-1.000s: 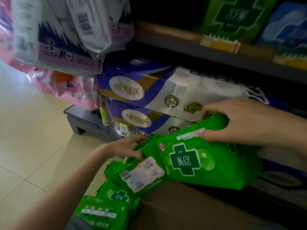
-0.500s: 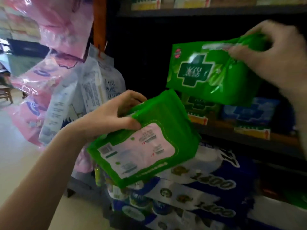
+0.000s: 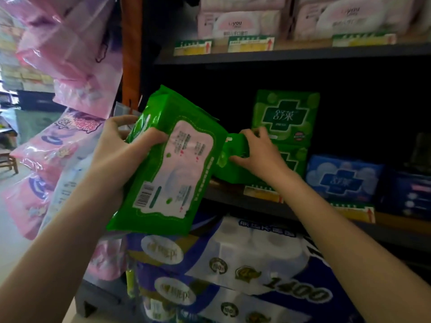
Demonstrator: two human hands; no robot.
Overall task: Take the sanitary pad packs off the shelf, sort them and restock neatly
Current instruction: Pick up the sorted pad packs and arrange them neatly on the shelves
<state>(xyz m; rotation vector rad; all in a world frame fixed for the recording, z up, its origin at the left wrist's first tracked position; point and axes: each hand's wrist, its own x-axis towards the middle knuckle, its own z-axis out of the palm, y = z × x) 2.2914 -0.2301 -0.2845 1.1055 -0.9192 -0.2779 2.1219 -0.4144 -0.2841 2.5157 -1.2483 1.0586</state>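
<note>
My left hand grips a green sanitary pad pack with its pink label and barcode facing me, held in front of the shelf. My right hand is shut on a second green pack, which lies on the middle shelf board. Just behind my right hand, a green pack with a dark cross stands upright on another green pack. A blue pack sits to their right on the same shelf.
Pink-white packs fill the upper shelf. Blue-and-white toilet paper bundles are stacked below the shelf. Pink bagged goods hang at the left by an orange post. The shelf's right part is dark.
My right hand has carried its green pack down and onto the middle shelf. My left hand has raised and turned its pack more upright. The view has tilted upward.
</note>
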